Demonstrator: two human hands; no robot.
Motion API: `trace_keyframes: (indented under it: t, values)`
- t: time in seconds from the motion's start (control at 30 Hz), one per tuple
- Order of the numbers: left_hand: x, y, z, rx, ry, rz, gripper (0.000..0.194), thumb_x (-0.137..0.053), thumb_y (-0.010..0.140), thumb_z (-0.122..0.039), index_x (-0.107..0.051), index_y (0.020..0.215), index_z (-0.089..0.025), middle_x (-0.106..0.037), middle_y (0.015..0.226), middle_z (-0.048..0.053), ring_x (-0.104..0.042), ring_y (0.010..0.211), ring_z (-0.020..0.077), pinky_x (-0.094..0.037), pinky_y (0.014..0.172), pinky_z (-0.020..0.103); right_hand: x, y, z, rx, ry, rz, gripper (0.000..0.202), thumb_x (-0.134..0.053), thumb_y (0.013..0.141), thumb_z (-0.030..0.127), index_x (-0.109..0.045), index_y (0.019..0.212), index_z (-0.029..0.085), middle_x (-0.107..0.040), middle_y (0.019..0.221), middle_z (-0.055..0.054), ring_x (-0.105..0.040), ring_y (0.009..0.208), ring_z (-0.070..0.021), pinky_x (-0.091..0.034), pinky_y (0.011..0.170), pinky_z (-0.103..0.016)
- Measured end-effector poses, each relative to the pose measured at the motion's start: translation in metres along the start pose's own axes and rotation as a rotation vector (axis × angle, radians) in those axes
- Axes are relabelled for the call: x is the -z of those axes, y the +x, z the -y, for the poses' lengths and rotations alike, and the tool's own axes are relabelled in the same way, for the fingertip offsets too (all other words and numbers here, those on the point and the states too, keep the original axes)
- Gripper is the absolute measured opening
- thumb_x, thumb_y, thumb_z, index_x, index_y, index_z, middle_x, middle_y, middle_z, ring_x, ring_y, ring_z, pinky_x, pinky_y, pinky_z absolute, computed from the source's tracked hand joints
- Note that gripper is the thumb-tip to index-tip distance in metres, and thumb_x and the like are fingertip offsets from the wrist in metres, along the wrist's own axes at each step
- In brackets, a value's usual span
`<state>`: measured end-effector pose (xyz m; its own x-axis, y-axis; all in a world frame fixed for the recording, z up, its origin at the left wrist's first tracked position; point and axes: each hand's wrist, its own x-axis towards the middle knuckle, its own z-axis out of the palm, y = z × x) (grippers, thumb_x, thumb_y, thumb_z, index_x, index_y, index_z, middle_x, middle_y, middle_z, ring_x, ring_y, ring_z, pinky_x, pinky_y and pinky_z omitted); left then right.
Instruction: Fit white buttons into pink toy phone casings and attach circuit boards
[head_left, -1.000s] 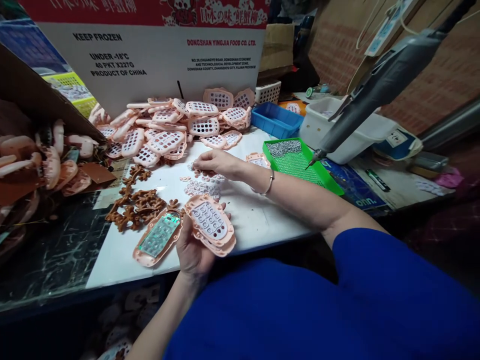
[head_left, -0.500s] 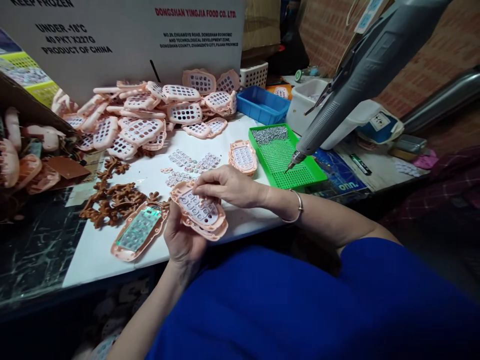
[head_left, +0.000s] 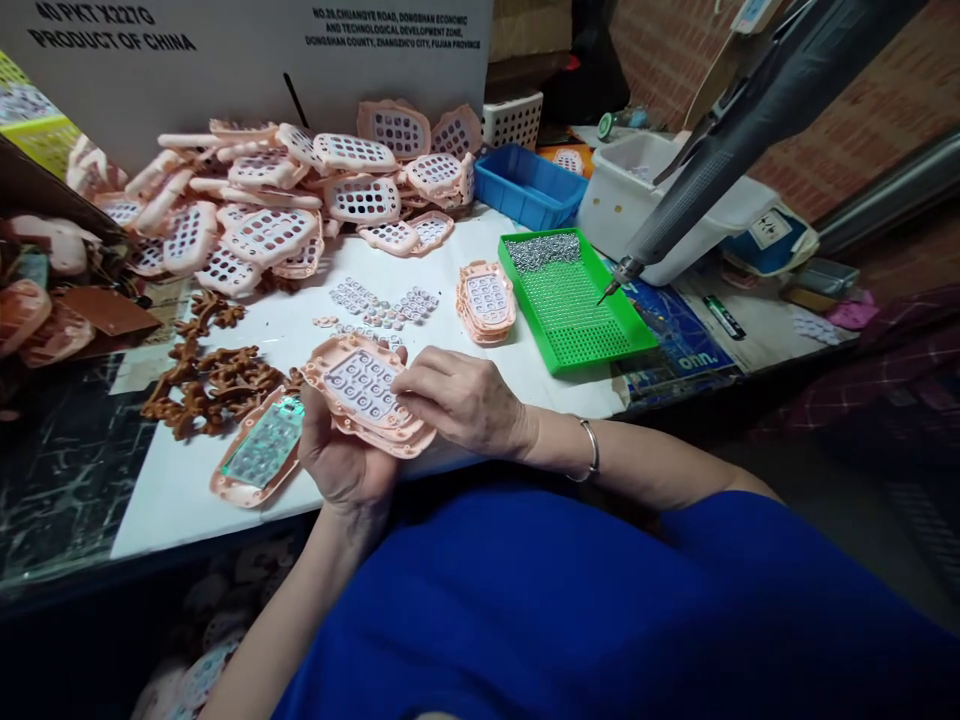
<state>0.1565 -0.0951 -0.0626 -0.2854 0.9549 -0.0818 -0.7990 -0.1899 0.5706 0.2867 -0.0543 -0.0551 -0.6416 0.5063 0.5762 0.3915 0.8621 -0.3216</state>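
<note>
My left hand [head_left: 341,465] is wrapped under a small stack of pink plastic casings [head_left: 416,440], holding it tilted above the table's front edge. Pale round-cornered keys sit in rows in the top casing's window. My right hand [head_left: 469,405] is closed, its bent fingertips touching the right side of the keys; whatever may be between them is hidden. Beyond the hands lie loose pale keys [head_left: 386,308] in a scattered patch. Left of my left hand rests a pink casing with a green circuit board [head_left: 264,440].
Pink perforated casings [head_left: 274,235] are heaped at the back. Brown plastic pieces [head_left: 217,385] lie at left. To the right are stacked keyed casings [head_left: 486,305], a green tray [head_left: 577,325] with small metal parts, and an electric screwdriver [head_left: 690,190] hanging over it. A blue bin [head_left: 525,190] stands behind.
The stack has moved slightly left and up with my left hand, its window now filled with keys. My right hand has shifted from the window's upper part to its right side. The view has tilted downward.
</note>
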Motion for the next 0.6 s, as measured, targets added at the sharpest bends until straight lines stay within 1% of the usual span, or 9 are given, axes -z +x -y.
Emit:
trace_keyframes:
  t: [0.07, 0.17, 0.23, 0.3, 0.4, 0.5, 0.6]
  values:
    - [0.001, 0.000, -0.001, 0.013, 0.005, -0.001, 0.046, -0.067, 0.078, -0.045, -0.064, 0.119, -0.025, -0.066, 0.123, 0.006, -0.048, 0.129, 0.0309, -0.041, 0.107, 0.044, 0.002, -0.004, -0.003, 0.049, 0.032, -0.043, 0.027, -0.038, 0.099, 0.024, -0.063, 0.102, 0.014, -0.063, 0.095, -0.008, -0.056, 0.090, -0.0125, -0.047, 0.081, -0.026]
    - [0.002, 0.001, -0.003, 0.033, 0.011, -0.010, 0.049, -0.065, 0.079, -0.048, -0.062, 0.121, -0.025, -0.065, 0.125, 0.007, -0.048, 0.128, 0.0317, -0.040, 0.107, 0.047, 0.002, -0.011, -0.008, 0.211, 0.005, -0.082, 0.025, -0.043, 0.097, 0.024, -0.064, 0.106, 0.014, -0.066, 0.100, -0.008, -0.056, 0.096, -0.0144, -0.047, 0.085, -0.029]
    - [0.002, 0.000, -0.003, 0.043, 0.003, -0.009, 0.050, -0.066, 0.078, -0.049, -0.062, 0.122, -0.025, -0.064, 0.125, 0.008, -0.048, 0.129, 0.0320, -0.039, 0.108, 0.047, 0.001, -0.016, -0.010, 0.289, -0.031, -0.095, 0.024, -0.048, 0.096, 0.026, -0.065, 0.107, 0.013, -0.068, 0.103, -0.008, -0.056, 0.099, -0.0155, -0.048, 0.087, -0.030]
    - [0.000, -0.001, -0.004, 0.048, -0.003, -0.011, 0.052, -0.068, 0.076, -0.048, -0.062, 0.123, -0.025, -0.064, 0.126, 0.009, -0.048, 0.129, 0.0328, -0.038, 0.108, 0.049, 0.000, -0.021, -0.009, 0.317, -0.081, -0.065, 0.027, -0.051, 0.094, 0.029, -0.065, 0.110, 0.011, -0.068, 0.107, -0.010, -0.056, 0.104, -0.0170, -0.049, 0.089, -0.032]
    - [0.000, -0.002, -0.003, 0.062, 0.005, -0.024, 0.054, -0.071, 0.073, -0.048, -0.063, 0.121, -0.024, -0.064, 0.125, 0.010, -0.049, 0.128, 0.0346, -0.037, 0.108, 0.051, -0.001, -0.027, -0.009, 0.341, -0.155, 0.013, 0.034, -0.051, 0.094, 0.033, -0.062, 0.117, 0.011, -0.066, 0.114, -0.013, -0.055, 0.112, -0.0196, -0.049, 0.090, -0.036]
    - [0.001, -0.003, -0.003, 0.069, 0.011, -0.032, 0.049, -0.070, 0.073, -0.049, -0.067, 0.115, -0.023, -0.068, 0.119, 0.009, -0.052, 0.124, 0.0350, -0.039, 0.107, 0.050, 0.000, -0.027, -0.012, 0.394, -0.187, 0.007, 0.037, -0.048, 0.095, 0.036, -0.062, 0.118, 0.010, -0.066, 0.116, -0.013, -0.055, 0.113, -0.0204, -0.051, 0.090, -0.037]
    - [0.003, -0.004, -0.003, 0.077, 0.015, -0.038, 0.042, -0.066, 0.077, -0.049, -0.069, 0.110, -0.024, -0.070, 0.113, 0.008, -0.055, 0.121, 0.0339, -0.040, 0.106, 0.050, 0.002, -0.026, -0.017, 0.476, -0.186, -0.010, 0.037, -0.047, 0.096, 0.036, -0.064, 0.114, 0.008, -0.067, 0.114, -0.012, -0.057, 0.111, -0.0197, -0.051, 0.091, -0.035]
